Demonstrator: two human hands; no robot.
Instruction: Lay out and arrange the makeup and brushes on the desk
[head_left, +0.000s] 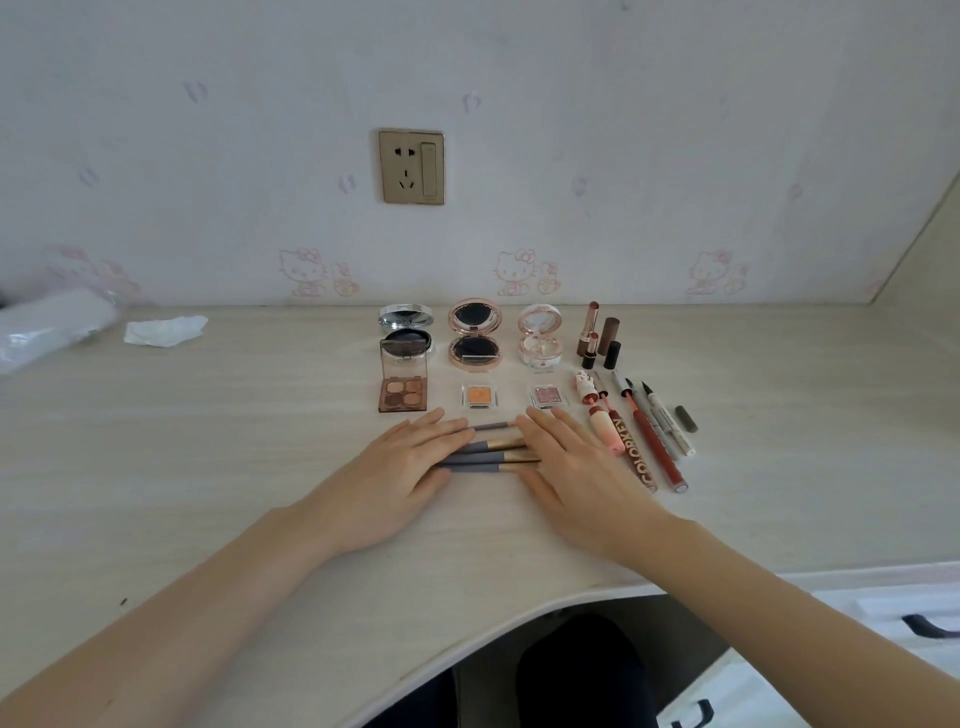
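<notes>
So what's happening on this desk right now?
A person's left hand and right hand lie flat on either end of several grey-and-gold makeup brushes, seemingly lining them up on the pale wooden desk. Behind them, open round compacts, small eyeshadow pans, lipsticks and liner pens sit in rows.

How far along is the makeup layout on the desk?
Mostly done: the compacts, palettes, lipsticks and pens sit in tidy rows. In hand: the left hand and right hand, fingers straight, rest on both ends of the brushes. Left: likely just finishing that brush row.
</notes>
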